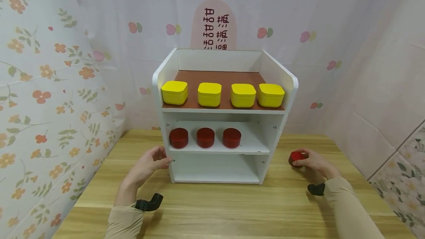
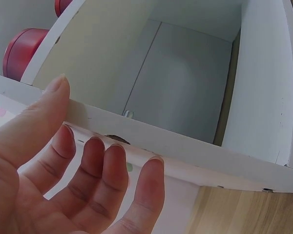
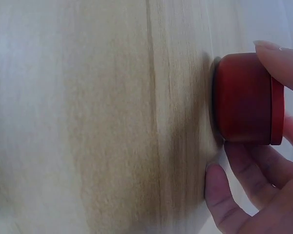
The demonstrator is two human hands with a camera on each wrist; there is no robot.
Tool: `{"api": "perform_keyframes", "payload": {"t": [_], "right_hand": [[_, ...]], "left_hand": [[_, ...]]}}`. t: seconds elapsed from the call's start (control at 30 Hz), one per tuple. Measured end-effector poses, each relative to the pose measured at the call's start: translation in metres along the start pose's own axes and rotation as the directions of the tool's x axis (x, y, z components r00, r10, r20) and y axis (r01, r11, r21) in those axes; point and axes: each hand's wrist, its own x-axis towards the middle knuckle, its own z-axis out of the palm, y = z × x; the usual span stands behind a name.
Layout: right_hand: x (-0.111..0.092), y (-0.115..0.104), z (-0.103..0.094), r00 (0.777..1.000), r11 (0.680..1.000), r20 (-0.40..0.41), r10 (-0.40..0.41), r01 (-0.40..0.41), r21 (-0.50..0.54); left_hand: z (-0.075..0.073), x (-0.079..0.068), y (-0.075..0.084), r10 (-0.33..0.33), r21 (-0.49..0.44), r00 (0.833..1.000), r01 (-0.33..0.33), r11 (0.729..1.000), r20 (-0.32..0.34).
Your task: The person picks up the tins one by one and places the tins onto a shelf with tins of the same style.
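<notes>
On the table at the right, my right hand [image 1: 315, 162] holds a small round red tin [image 3: 246, 100] between thumb and fingers. The tin's base is at the wooden surface, and its lid edge shows in the right wrist view. My left hand [image 1: 149, 165] is at the left side panel of a white shelf unit [image 1: 217, 110], its thumb at the panel's front edge and its curled fingers along the outer face. Three more red tins [image 1: 205, 138] stand in a row on the middle shelf, towards its left. Several yellow square tins [image 1: 209, 94] line the brown top shelf's front.
The wooden table [image 1: 212, 209] extends in front of the unit and to both sides. The bottom compartment [image 1: 216, 168] has white walls. Behind hangs a printed curtain [image 1: 149, 47], with a floral one [image 1: 43, 121] on the left.
</notes>
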Motion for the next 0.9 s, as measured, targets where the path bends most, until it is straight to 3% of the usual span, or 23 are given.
{"api": "perform_keyframes", "payload": {"t": [0.23,0.5,0.9], "right_hand": [[-0.003,-0.007,0.000,1.000,0.998,0.008,-0.013,0.013,-0.057],[-0.008,-0.010,-0.006,0.993,0.990,0.018,-0.118,0.119,-0.072],[-0.027,-0.045,-0.019,0.991,0.990,0.034,-0.133,0.135,-0.040]], "left_hand": [[-0.001,-0.001,-0.001,-0.005,-0.006,1.000,0.005,1.000,0.010],[-0.001,0.000,0.000,0.002,-0.003,1.000,-0.002,1.000,0.009],[-0.001,0.000,-0.002,-0.008,-0.001,1.000,0.008,1.000,0.013]]}}
